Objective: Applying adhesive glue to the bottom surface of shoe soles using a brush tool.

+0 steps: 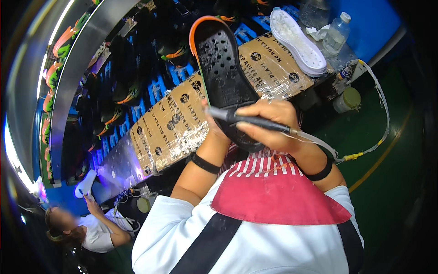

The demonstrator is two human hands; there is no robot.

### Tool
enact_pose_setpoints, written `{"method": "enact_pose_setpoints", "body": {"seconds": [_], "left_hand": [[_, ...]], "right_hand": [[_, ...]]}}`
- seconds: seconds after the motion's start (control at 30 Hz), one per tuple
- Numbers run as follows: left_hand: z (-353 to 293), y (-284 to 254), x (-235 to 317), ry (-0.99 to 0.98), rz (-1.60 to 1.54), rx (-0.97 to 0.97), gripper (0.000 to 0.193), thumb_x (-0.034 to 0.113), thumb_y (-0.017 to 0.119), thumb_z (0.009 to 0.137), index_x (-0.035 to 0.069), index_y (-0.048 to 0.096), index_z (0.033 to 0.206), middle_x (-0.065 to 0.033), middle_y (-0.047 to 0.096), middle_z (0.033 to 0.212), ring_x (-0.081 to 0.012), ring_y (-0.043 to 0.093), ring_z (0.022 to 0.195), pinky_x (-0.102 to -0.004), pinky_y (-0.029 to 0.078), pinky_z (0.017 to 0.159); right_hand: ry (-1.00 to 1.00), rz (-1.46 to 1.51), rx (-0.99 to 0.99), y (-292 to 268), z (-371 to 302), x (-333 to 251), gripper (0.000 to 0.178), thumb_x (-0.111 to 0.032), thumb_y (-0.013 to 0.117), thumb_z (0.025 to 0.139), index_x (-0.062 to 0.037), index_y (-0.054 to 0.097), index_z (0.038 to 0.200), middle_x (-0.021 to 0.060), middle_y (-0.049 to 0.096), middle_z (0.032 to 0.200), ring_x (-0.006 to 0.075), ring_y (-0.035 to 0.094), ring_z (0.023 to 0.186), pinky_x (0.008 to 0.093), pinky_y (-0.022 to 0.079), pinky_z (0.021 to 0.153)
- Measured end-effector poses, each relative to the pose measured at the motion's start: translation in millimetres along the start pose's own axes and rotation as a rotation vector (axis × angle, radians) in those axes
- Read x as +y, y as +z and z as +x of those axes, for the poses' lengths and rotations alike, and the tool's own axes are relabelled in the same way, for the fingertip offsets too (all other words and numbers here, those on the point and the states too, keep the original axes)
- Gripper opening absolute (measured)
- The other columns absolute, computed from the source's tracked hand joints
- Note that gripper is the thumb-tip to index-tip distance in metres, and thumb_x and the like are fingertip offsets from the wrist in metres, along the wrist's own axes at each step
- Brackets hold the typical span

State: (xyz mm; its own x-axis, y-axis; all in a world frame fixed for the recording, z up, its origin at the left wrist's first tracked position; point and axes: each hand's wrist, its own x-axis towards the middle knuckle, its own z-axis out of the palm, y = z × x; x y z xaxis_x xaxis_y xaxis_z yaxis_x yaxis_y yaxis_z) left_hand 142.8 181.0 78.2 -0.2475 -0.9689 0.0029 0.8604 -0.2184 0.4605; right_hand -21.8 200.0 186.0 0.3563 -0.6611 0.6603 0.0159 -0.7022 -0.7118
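Right grip (271, 121) closed around a black pen-shaped tool (262, 123), left grip (216, 129) clamped on a black shoe sole (226, 68).
The sole, orange-rimmed at its upper end, is held up over the table's (119, 160) near edge, the tool's pale tip across its left side; near the table's right end lies a white sole (292, 32), with a clear bottle (336, 36) just beside it.

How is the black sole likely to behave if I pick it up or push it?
The black sole seems fairly stiff: its far end extends past the left hand without visible sagging. Shiny patches suggest it may be slippery. Being long and shallow, it would probably slide, not roll.
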Motion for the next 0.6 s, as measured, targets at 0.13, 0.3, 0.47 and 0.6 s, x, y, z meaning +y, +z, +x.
{"method": "enact_pose_setpoints", "body": {"seconds": [0.13,0.3,0.47,0.6], "left_hand": [[11,9,7,0.048,-0.057,-0.027,0.091,0.074,0.05,0.07,0.008,0.039,0.133,-0.0195,0.047,0.127,-0.0375,0.049,0.113,-0.0502,0.041,0.097],[12,22,22,0.174,-0.013,-0.189,0.078,0.062,0.05,0.08,0.005,0.038,0.132,-0.0191,0.051,0.121,-0.0406,0.05,0.111,-0.0512,0.049,0.087],[19,29,38,0.179,0.002,-0.177,0.087,0.066,0.054,0.075,0.003,0.036,0.133,-0.0207,0.048,0.125,-0.0407,0.05,0.112,-0.0515,0.049,0.088],[22,25,55,0.255,0.147,-0.198,0.097,0.069,0.059,0.07,0.001,0.033,0.135,-0.0217,0.045,0.127,-0.04,0.049,0.114,-0.0507,0.047,0.091]], "right_hand": [[-0.1,-0.156,0.038,9,-5,10,0.022,-0.003,0.074,0.066,-0.0001,0.066,0.086,0.0112,0.064,0.068,0.0216,0.059,0.054,0.0295,0.044,0.051],[-0.012,0.041,-0.215,-5,-2,-2,0.018,-0.006,0.071,0.068,-0.0023,0.066,0.085,0.0113,0.066,0.073,0.0242,0.064,0.063,0.0302,0.049,0.058],[0.224,0.139,-0.01,0,-17,3,0.022,-0.005,0.072,0.073,0.0,0.067,0.093,0.0116,0.066,0.073,0.0162,0.063,0.06,0.0258,0.047,0.055],[0.175,0.115,-0.268,-12,-12,-3,0.023,-0.004,0.073,0.072,0.0,0.068,0.094,0.0121,0.067,0.075,0.0146,0.064,0.064,0.0245,0.048,0.057]]}}
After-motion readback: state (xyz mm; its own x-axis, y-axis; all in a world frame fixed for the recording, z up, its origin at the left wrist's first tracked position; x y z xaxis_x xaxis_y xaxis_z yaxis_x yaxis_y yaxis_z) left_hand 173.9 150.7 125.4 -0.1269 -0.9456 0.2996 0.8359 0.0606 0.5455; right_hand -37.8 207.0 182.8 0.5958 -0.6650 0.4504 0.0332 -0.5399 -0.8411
